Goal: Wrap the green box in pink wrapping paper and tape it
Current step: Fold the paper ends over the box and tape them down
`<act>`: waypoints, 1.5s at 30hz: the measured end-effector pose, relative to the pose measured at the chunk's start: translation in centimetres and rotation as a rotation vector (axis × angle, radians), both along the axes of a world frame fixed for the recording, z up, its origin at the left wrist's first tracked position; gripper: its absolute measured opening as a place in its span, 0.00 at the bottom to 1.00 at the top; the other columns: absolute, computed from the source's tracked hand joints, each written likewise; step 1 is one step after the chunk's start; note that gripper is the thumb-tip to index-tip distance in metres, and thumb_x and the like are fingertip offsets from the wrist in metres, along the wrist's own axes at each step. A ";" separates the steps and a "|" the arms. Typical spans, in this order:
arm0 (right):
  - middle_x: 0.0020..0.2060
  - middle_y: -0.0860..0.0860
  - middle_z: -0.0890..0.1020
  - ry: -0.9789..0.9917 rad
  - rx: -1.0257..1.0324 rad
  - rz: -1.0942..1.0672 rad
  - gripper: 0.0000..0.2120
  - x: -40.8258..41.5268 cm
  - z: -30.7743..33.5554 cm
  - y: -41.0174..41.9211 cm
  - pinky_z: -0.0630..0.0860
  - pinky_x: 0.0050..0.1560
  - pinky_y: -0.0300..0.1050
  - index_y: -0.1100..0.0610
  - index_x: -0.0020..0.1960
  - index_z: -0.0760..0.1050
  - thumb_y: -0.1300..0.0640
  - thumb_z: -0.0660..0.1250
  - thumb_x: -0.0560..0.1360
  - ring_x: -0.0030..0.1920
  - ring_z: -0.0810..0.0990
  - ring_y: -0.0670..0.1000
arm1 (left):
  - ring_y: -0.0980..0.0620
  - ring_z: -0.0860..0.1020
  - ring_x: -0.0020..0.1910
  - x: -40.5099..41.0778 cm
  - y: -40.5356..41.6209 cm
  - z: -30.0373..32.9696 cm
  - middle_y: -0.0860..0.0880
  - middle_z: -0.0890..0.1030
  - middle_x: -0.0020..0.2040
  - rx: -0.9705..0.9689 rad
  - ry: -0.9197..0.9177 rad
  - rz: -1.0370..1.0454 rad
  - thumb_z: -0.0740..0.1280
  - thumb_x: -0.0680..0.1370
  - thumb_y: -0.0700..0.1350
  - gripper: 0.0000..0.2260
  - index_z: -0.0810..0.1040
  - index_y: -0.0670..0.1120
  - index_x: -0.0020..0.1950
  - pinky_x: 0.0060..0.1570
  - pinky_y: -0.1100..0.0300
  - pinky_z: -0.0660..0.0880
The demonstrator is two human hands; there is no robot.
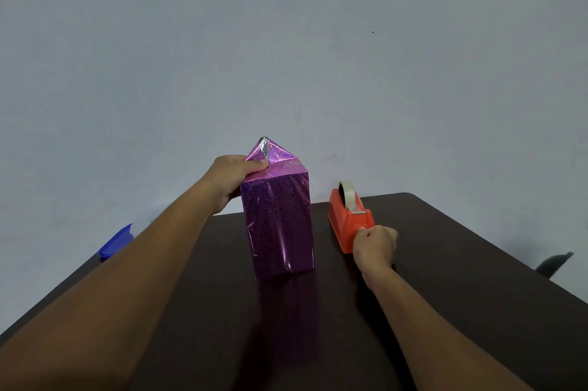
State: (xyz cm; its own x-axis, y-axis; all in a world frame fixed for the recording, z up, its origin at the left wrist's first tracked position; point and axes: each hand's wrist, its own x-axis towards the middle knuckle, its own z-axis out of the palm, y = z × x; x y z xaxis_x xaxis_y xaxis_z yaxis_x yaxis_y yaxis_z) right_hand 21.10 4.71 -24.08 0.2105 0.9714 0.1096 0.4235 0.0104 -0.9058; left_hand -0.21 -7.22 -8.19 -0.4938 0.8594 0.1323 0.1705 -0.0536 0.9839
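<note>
A tall box covered in shiny pink wrapping paper [278, 222] stands upright on the dark table [461, 279]; no green shows. At its top a triangular paper flap [270, 152] points upward, its silver underside partly showing. My left hand [232, 180] grips the box's upper left edge, thumb pressing the base of the flap. My right hand [375, 246] is curled by the front end of the orange tape dispenser [346, 219], just below its cutter. Whether its fingers pinch tape is hidden.
The dispenser carries a roll of clear tape [348, 195] and stands right of the box. A blue object [116, 242] lies past the table's left edge. A dark shape [553, 263] sits off the right edge. A pale wall is behind.
</note>
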 end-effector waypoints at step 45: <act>0.48 0.49 0.80 -0.706 0.566 0.737 0.27 -7.4 18.4 -10.0 0.73 0.42 0.48 0.53 0.49 0.75 0.28 0.60 0.74 0.47 0.80 0.52 | 0.52 0.82 0.31 -0.2 -3.3 3.1 0.45 0.85 0.39 -0.138 0.265 0.144 0.72 0.76 0.40 0.10 0.78 0.41 0.56 0.29 0.61 0.78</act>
